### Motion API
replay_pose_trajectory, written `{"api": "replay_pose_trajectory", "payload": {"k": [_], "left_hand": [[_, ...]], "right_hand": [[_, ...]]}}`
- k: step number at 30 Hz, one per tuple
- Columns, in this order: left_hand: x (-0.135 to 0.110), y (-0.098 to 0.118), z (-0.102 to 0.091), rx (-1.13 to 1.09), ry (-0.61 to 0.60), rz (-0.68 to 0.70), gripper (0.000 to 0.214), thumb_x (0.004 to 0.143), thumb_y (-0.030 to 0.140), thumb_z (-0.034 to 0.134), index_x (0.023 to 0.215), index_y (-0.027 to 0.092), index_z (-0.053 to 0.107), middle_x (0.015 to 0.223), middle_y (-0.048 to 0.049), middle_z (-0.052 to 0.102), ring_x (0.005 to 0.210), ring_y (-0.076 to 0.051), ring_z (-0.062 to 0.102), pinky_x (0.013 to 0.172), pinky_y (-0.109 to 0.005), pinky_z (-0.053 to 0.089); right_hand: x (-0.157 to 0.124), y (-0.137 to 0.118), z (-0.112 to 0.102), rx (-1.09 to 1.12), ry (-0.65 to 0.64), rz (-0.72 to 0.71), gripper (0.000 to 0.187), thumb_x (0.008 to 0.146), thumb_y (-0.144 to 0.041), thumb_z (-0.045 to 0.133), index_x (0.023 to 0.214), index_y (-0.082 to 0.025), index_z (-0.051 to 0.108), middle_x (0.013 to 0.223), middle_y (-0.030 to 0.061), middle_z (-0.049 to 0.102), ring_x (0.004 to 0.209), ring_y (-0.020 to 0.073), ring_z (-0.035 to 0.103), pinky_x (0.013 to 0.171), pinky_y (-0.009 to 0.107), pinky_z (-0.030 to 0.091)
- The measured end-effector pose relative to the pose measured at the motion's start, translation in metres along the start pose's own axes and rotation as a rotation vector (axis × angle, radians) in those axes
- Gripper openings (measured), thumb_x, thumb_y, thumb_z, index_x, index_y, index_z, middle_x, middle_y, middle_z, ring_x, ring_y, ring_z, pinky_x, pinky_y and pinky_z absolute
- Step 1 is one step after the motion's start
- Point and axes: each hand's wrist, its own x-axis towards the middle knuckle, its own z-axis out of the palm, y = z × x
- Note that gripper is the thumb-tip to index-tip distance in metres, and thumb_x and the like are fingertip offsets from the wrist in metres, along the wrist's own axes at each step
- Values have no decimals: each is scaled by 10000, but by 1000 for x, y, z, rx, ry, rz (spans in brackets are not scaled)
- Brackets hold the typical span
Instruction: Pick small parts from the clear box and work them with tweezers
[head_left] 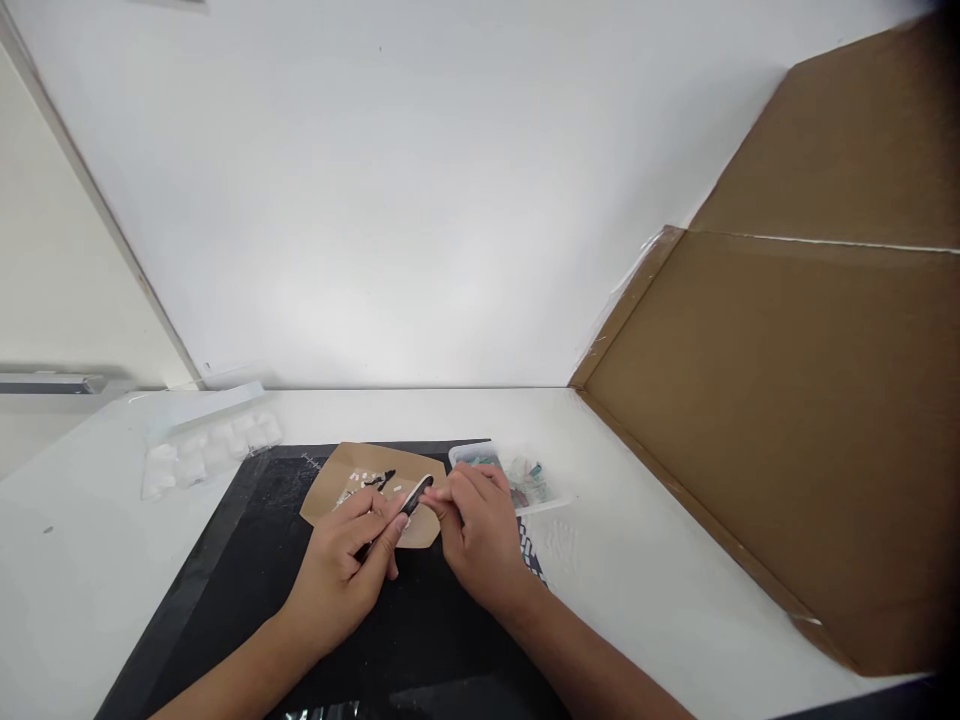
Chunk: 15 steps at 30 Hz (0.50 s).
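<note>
My left hand (337, 565) is closed around a slim, dark, elongated piece with a pale edge (417, 494), which points up and to the right. Fingers and thumb of my right hand (480, 535) are pinched together at the upper tip of that piece. Whatever sits between these right fingertips is too small to make out. Just behind the hands lies a tan, shallow tray or sheet (324, 488), partly covered by them. Small white bits (356, 482) and a few black scraps (387, 478) are on it.
A black mat (240, 590) covers the middle of the white table (67, 560). Behind my right hand stands a white tray (551, 505) with clear and teal packets. Clear plastic packaging (214, 450) lies at the left. A cardboard panel (780, 400) rises on the right.
</note>
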Motion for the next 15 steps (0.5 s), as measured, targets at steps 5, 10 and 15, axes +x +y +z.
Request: {"api": "replay_pose_trajectory", "payload": {"k": [5, 10, 15], "left_hand": [[-1, -2, 1, 23, 15, 31, 285, 1035, 201, 541, 805, 189, 708, 703, 0, 603, 661, -136, 624, 712, -283, 481], [0, -2, 1, 26, 33, 42, 359, 1032, 197, 544, 695, 192, 668, 684, 3, 601, 666, -135, 616, 711, -277, 467], [1, -3, 1, 47, 25, 35, 339, 1029, 210, 549, 715, 195, 677, 694, 2, 606, 663, -138, 616, 693, -271, 469]], "right_hand": [[0, 4, 1, 52, -10, -8, 217, 1033, -191, 557, 817, -211, 552, 739, -14, 614, 716, 156, 551, 854, 356, 375], [0, 3, 1, 32, 19, -7, 218, 1031, -192, 567, 814, -213, 561, 736, -18, 621, 704, 151, 555, 842, 352, 368], [-2, 4, 1, 66, -21, -26, 205, 1026, -191, 571, 823, -213, 551, 757, -16, 633, 729, 154, 572, 853, 347, 372]]}}
